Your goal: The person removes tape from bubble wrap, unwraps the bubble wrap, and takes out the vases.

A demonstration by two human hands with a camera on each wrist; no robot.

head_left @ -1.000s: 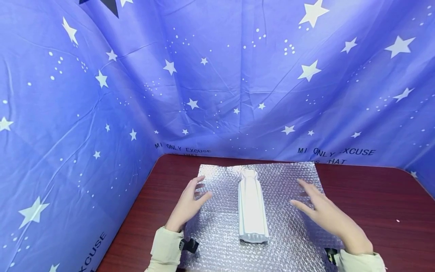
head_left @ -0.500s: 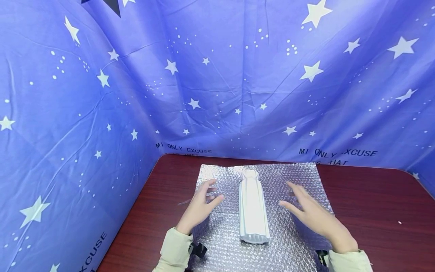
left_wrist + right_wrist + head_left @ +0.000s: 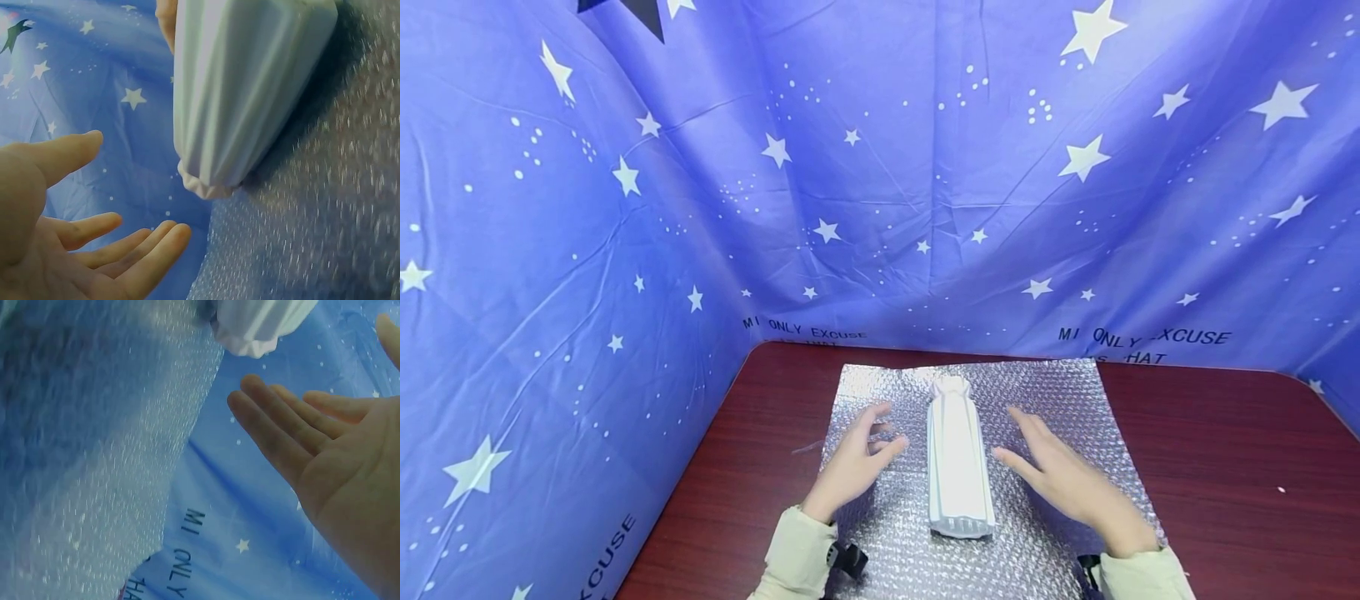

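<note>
A white fluted vase (image 3: 958, 458) lies on its side on a sheet of bubble wrap (image 3: 895, 508), its ruffled mouth toward the back curtain and its base toward me. To its left is my left hand (image 3: 855, 462), fingers loosely spread and holding nothing. My right hand (image 3: 1063, 479) is on the other side, thumb and fingers apart, with a gap between it and the vase. The left wrist view shows the vase's ridged body (image 3: 244, 87) beyond the open fingers. Only the ruffled mouth (image 3: 250, 340) appears in the right wrist view, above the fingertips.
Dark red wood tabletop (image 3: 1232, 467) extends on both sides of the bubble wrap. A blue curtain (image 3: 880, 167) with white stars closes off the back and the sides. A tiny white speck (image 3: 1281, 489) lies on the table at right.
Both hands have moved inward over the bubble wrap, the left one rightward and the right one leftward, each nearer the vase. The vase and the wrap lie as before.
</note>
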